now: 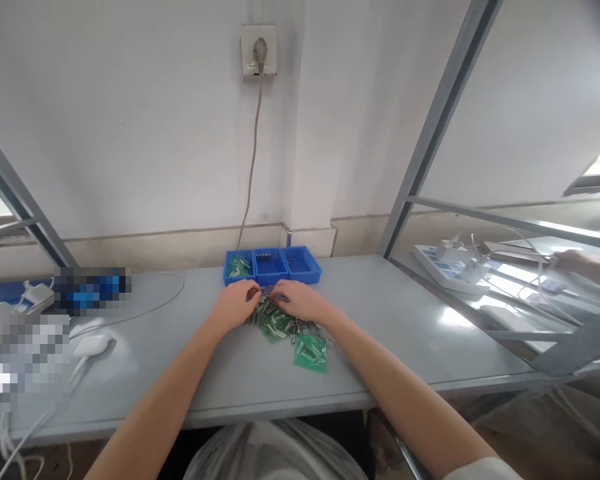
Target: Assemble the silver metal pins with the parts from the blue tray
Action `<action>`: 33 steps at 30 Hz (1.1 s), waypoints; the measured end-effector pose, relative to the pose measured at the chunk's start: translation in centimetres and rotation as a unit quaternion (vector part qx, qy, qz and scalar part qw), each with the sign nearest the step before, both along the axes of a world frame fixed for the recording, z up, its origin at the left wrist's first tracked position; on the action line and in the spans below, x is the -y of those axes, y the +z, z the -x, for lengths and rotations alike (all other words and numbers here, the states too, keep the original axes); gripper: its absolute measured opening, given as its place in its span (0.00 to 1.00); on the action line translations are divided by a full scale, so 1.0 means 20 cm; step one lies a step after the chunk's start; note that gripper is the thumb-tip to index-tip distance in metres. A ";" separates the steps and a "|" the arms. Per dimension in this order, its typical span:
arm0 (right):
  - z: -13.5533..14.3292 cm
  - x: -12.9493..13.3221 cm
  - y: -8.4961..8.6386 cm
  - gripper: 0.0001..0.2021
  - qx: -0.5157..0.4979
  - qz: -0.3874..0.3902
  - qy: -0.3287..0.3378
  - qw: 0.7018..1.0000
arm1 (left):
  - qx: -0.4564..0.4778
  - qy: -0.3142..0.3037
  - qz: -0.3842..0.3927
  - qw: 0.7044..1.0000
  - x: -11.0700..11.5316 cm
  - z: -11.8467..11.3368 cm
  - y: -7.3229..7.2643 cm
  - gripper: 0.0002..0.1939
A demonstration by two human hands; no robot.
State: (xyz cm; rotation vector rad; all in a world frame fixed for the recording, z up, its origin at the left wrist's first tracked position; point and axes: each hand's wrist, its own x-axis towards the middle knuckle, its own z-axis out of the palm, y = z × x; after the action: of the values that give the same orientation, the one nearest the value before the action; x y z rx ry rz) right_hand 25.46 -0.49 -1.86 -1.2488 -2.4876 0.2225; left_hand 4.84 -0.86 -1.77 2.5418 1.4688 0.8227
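Both hands work over a pile of small shiny metal parts (296, 327) on the grey table. My left hand (236, 305) is at the pile's left edge, its thumb and fingertips drawn together; what lies between them is too small to make out. My right hand (300, 301) reaches in from the other side with bent fingers, at the pile's top, its fingertips on small metal pieces I cannot name. Green plastic bags lie among the parts, and one green bag (311, 352) with pieces in it lies nearest me. Just behind the hands stands a three-compartment blue tray (304, 275).
The tray's left compartment holds green bags (239, 267); a few metal pieces (263, 255) lie in the middle one. A white plug-like device (93, 345) and cable lie left. Metal frame posts (430, 153) flank the table. At right, another person's hand (575, 263) is over white devices (450, 267).
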 end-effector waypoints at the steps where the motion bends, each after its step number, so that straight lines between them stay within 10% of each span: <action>1: 0.00 0.00 0.00 0.12 0.006 0.001 0.003 1.000 | -0.001 0.001 0.000 1.000 0.00 0.00 0.00 0.08; 17: -0.01 0.00 -0.01 0.17 0.027 -0.005 0.006 1.000 | 0.012 -0.006 -0.007 1.000 0.00 0.00 0.00 0.10; 33: -0.02 0.01 0.10 0.14 -0.354 0.021 -0.086 0.931 | 0.007 -0.018 0.001 1.000 0.03 0.00 0.03 0.09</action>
State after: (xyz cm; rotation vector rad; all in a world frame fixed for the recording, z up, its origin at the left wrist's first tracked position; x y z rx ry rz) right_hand 25.89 -0.77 0.07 -1.1317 -1.7542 0.5705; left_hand 4.92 -1.42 -1.26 2.5490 1.4140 0.8312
